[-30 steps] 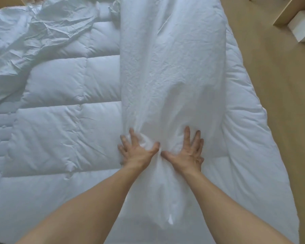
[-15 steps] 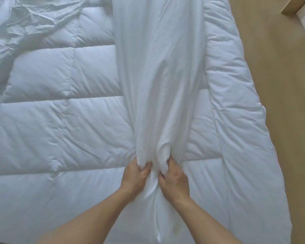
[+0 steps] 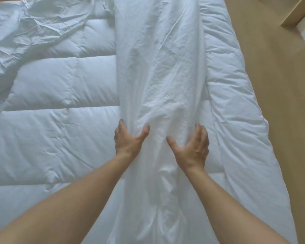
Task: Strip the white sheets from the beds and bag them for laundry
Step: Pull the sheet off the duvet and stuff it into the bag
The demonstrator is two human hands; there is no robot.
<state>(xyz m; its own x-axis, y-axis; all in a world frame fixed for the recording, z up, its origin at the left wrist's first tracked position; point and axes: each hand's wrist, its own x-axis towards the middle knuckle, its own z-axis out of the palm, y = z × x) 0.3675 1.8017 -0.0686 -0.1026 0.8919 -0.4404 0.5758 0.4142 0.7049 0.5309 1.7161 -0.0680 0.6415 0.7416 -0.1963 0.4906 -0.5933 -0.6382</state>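
gathering sheet (image 3: 158, 76) on quilt (image 3: 60, 138) | left hand (image 3: 128, 140) grips it, right hand (image 3: 192, 148) lies open — I'd scoop both edges inward

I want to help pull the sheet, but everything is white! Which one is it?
Find the big puffy quilted duvet next to the tan floor. Down its middle runs a long bunched strip of cloth, the sheet, with the left hand and right hand on its near end. Unlike the duvet's stitched squares, it is thin and wrinkly.
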